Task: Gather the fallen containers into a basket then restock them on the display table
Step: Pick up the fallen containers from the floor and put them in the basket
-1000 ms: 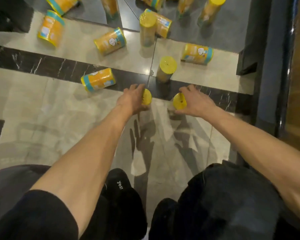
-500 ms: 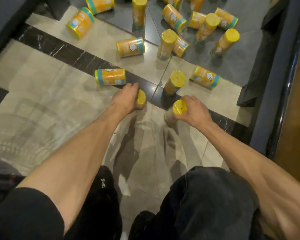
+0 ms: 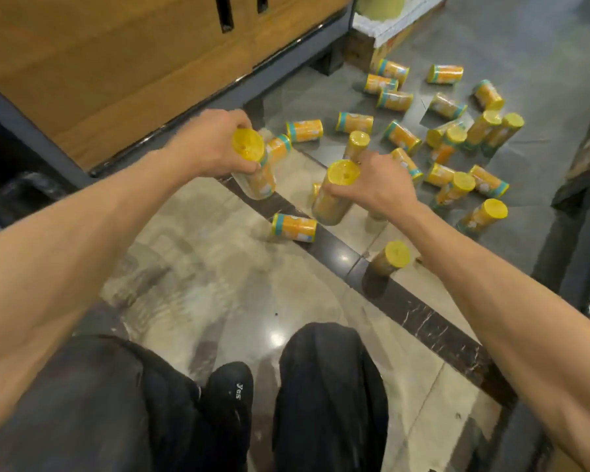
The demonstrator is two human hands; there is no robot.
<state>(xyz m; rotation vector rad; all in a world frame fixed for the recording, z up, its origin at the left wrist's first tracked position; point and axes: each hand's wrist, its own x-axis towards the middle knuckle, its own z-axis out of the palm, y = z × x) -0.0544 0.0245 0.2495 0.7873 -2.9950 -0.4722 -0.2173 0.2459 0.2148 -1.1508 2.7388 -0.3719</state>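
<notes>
Two yellow-lidded canisters are in my grip, one in each hand. My left hand (image 3: 212, 144) curls round the upper part of the left canister (image 3: 258, 185), and my right hand (image 3: 384, 180) curls round the right canister (image 3: 331, 206). The hands are near each other but apart, and both canisters are tilted with their lids toward me above the glossy floor (image 3: 218, 274). The labels are orange with a teal band and a small white figure, but the print is too blurred to read, and the shut lids hide any contents. The only legible writing is "yes" in white on my black shoe (image 3: 234, 391). Many more of the same canisters are scattered ahead on the tiles. Most lie on their sides, like the fallen canister (image 3: 293, 227) just below my hands. Some stand upright, like the standing canister (image 3: 390, 262) on the dark marble strip (image 3: 440, 332). A wooden cabinet (image 3: 116, 63) stands to my left
</notes>
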